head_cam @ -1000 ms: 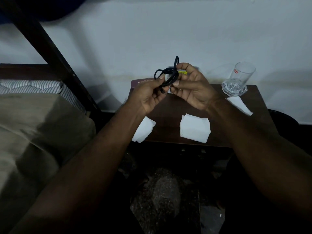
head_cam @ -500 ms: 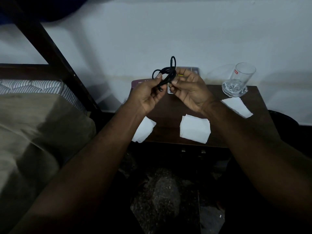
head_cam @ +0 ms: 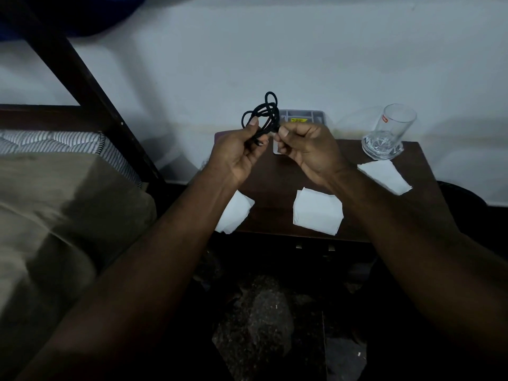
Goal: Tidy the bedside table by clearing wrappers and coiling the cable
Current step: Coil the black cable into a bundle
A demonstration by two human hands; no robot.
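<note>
Cable (head_cam: 272, 116), looped, pinched between hands (left hand (head_cam: 238, 156), right hand (head_cam: 309, 152)), above table (head_cam: 275, 188)

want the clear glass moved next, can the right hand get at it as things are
Probably not yet: the right hand pinches the thin black cable. Otherwise the way looks free, with nothing between it and the clear drinking glass.

Black cable (head_cam: 264, 114), white wrappers (head_cam: 317, 213)

Dim, bluish light. The pale plaster wall (head_cam: 275, 50) and white paper squares (head_cam: 317, 213) show brightest; the dark wooden tabletop (head_cam: 275, 174) and speckled floor (head_cam: 261, 312) sink into shadow. Detail is soft and grainy, and lines bow slightly near the edges.
</note>
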